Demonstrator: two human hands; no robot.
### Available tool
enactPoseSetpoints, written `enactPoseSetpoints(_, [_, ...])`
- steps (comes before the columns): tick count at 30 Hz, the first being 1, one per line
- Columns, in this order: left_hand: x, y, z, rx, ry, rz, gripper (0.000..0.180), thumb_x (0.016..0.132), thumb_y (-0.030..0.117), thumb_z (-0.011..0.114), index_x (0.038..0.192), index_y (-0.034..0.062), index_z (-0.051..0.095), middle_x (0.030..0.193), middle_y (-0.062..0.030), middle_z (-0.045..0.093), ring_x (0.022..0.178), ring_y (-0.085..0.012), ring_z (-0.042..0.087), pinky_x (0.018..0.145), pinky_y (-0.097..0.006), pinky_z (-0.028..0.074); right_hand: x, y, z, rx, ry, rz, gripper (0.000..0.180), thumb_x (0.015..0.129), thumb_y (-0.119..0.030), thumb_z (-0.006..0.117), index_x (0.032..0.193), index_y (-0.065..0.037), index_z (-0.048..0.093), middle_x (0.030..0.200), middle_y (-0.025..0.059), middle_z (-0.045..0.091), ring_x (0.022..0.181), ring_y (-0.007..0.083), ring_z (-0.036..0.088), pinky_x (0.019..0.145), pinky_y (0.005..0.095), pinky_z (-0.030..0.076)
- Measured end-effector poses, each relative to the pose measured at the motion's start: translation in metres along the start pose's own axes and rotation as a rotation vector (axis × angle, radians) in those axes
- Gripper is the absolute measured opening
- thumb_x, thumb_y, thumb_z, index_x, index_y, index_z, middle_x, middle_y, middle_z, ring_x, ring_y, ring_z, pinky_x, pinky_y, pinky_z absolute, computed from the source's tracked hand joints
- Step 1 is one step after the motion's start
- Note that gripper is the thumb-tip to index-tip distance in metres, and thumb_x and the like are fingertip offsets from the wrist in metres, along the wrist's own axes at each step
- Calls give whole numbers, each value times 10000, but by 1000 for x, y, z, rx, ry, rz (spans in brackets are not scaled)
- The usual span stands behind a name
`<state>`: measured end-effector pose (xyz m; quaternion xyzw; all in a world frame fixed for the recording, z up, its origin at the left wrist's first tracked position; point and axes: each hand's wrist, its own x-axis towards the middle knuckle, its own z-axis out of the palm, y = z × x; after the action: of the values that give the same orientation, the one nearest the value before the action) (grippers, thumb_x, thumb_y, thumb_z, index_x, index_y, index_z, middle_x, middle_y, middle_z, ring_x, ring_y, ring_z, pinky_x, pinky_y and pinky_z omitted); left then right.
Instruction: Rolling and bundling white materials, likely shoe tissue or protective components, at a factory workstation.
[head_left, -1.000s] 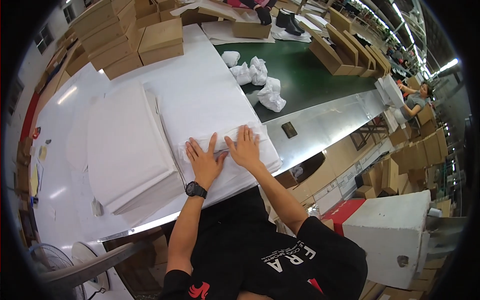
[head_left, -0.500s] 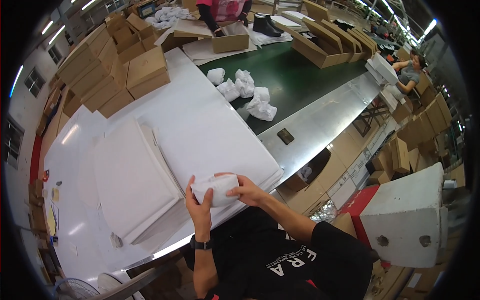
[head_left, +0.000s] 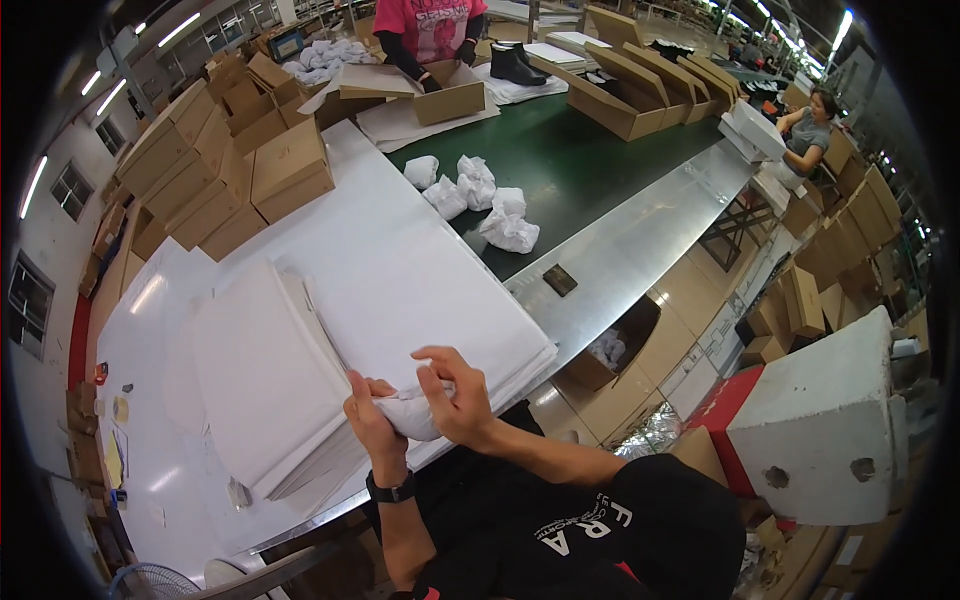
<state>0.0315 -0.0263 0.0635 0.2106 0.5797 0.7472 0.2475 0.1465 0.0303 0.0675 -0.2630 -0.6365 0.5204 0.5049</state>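
A wad of crumpled white paper (head_left: 412,414) is in my left hand (head_left: 374,418), its fingers and thumb wrapped round the near-left side. Whatever may be inside the paper is hidden. My right hand (head_left: 462,400) rests against the right side of the wad, index finger and thumb lifted and apart in a loose curve. Both hands are above the near edge of the table, just right of a thick stack of white paper sheets (head_left: 265,370). Another pile of large white sheets (head_left: 400,270) lies beyond them.
Several white paper bundles (head_left: 475,182) sit on the green belt (head_left: 560,150), which a metal rail (head_left: 640,240) borders. Brown boxes (head_left: 290,160) stand at the back left. Across the belt, a person in pink handles an open box (head_left: 450,103) near black boots (head_left: 515,65).
My right hand has loosened from the wad, its thumb and index finger rising off it. My left hand has moved slightly left and down, keeping the wad.
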Motion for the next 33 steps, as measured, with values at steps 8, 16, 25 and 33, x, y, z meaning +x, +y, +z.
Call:
enactPoseSetpoints(8, [9,-10,-23,-290,-446,-280,596,1055,570,372,895,51,616,759,-48,610,731,-159,596,730,-299,487,5,-5,18,254,-333,-50,492,1014,-228,542,1448,-24,434,1344,147,511,1204,211,505,1001,353,412])
enactPoseSetpoints(16, [-26,-28,25,-25,-354,-106,725,1062,576,326,892,-28,687,861,-126,666,838,-236,636,827,-352,505,21,44,-19,-74,59,-56,564,972,-293,612,1439,-25,446,1353,171,502,1151,260,526,961,372,425])
enactPoseSetpoints(25, [32,-100,-25,-525,-503,-235,655,1050,584,371,998,7,675,885,-127,694,708,-191,615,682,-310,488,-28,58,-40,-201,-273,-146,556,837,-185,805,1340,-72,597,1207,107,600,992,210,606,744,301,520])
enactPoseSetpoints(33, [75,-1,-29,318,-235,142,809,952,346,713,1573,107,254,1513,-243,383,1248,-340,537,1047,-419,445,234,160,-151,-926,316,-49,575,833,-428,779,1189,1,639,1187,235,633,1096,377,612,937,422,496])
